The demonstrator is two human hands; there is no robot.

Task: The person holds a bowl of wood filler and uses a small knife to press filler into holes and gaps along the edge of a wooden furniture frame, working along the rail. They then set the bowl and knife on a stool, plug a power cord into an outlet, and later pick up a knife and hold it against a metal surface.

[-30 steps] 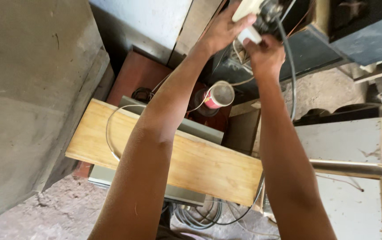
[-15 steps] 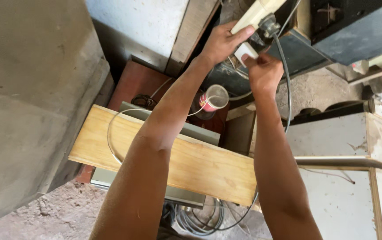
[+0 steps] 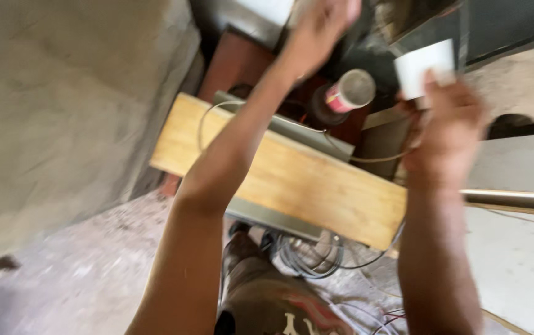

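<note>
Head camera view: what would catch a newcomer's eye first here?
Two bare arms reach up through the frame: the left hand blurred at the top edge, the right hand pinching a small white piece at upper right. Behind them a pale wooden plank lies slantwise across the middle, over a grey metal channel. Above the plank stands a cylinder with a pink label; a coil of wires hangs below.

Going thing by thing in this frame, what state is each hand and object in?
Left hand: raised, blurred, grip unclear.
Right hand: pinching a white card.
Wooden board: lying flat across a metal frame.
Can: upright, under the hands.
Wire coil: loose, below the board.
</note>
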